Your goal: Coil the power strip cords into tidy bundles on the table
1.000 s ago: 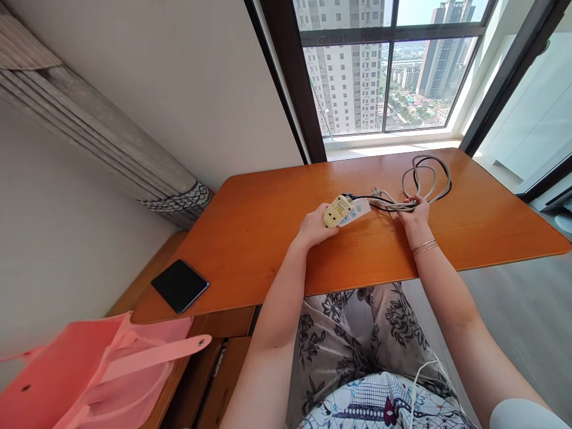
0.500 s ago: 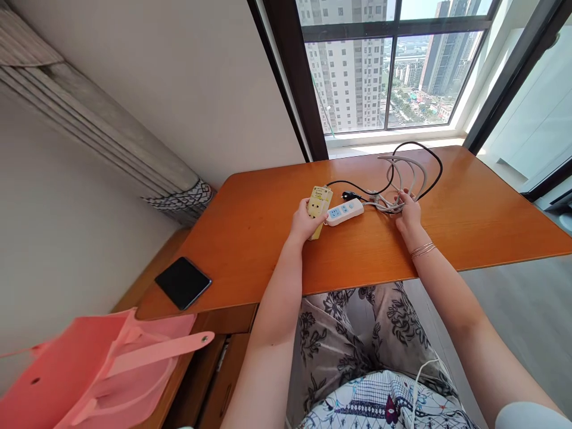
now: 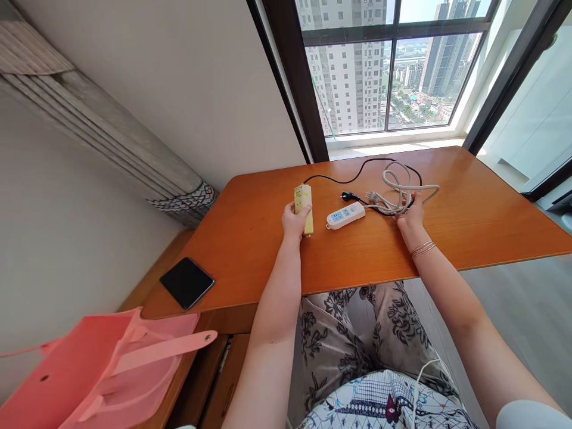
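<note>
My left hand (image 3: 295,223) is closed round a yellowed power strip (image 3: 304,199), tilted on its edge at the middle of the table. A black cord (image 3: 342,180) runs from its far end to the right into the tangle. My right hand (image 3: 410,215) grips the looped grey and black cables (image 3: 393,205); some of its fingers are hidden behind the loops. Between my hands a white power strip (image 3: 345,215) with blue sockets lies flat on the table. Just beyond it sits a black plug (image 3: 348,195), with a grey plug (image 3: 372,196) beside the coil.
The orange-brown wooden table (image 3: 250,238) reaches to the window (image 3: 393,77). A black tablet (image 3: 187,283) lies near its left edge. A pink bag (image 3: 89,363) with a strap stands at the lower left. A curtain (image 3: 111,125) hangs along the left wall.
My left hand has moved left with the yellowed strip, away from the white one, and turned it more upright. The black cord stretches further left, and the loops at my right hand have sunk lower.
</note>
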Demonstrator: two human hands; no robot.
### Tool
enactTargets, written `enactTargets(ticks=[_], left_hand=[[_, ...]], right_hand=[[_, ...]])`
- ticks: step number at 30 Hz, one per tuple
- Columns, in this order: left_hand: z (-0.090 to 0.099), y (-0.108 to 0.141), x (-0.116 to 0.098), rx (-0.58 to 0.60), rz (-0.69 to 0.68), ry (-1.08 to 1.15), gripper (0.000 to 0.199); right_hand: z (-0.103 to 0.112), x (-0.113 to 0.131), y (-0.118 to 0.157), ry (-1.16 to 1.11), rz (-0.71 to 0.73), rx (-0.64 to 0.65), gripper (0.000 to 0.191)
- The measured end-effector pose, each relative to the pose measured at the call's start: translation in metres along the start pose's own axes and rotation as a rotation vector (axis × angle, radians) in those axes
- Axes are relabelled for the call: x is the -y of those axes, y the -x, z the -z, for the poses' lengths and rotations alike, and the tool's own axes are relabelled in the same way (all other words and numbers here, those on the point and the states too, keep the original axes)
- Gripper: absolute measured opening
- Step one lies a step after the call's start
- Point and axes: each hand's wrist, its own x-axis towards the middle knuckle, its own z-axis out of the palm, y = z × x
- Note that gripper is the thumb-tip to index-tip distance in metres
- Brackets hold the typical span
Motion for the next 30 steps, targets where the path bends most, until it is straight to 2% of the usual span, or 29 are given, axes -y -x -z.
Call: enactTargets(ticks=[3,6,9,12,15,18,22,26,28,30], left_hand=[[0.001,-0.004,0.001,-0.017,0.125,0.216,0.038],[0.002,-0.005,0.000,-0.023,0.187,0.340,0.029],[0.001,-0.003,-0.002,-0.053,0.178,0.429,0.027],[-0.002,0.000,-0.004,-0.049,0.156,0.494,0.027],[-0.002,0.003,-0.006,-0.023,0.111,0.529,0.030],[0.000,0.007,-0.009,0.021,0.064,0.546,0.032],[0.001,0.017,-0.017,0.099,0.027,0.570,0.034],[0.000,0.028,-0.023,0.232,-0.014,0.566,0.041],[-0.001,0.032,-0.022,0.310,-0.039,0.582,0.047],[-0.003,0.034,-0.020,0.387,-0.060,0.592,0.054]], right_hand=[[0.002,-0.001,-0.003,0.046,0.102,0.033,0.032],[0.005,0.000,-0.002,0.245,0.385,0.135,0.037],[0.006,0.003,0.010,0.549,0.647,0.223,0.043],[0.006,0.006,0.030,0.922,0.814,0.440,0.036],[0.005,0.008,0.046,1.225,0.907,0.645,0.022],[0.008,0.013,0.048,1.395,0.915,0.779,0.025],[0.020,0.022,0.037,1.522,0.848,0.953,0.058],[0.027,0.026,0.035,1.465,0.704,1.195,0.085],[0.028,0.026,0.037,1.400,0.654,1.259,0.088],[0.027,0.025,0.039,1.314,0.605,1.310,0.080]])
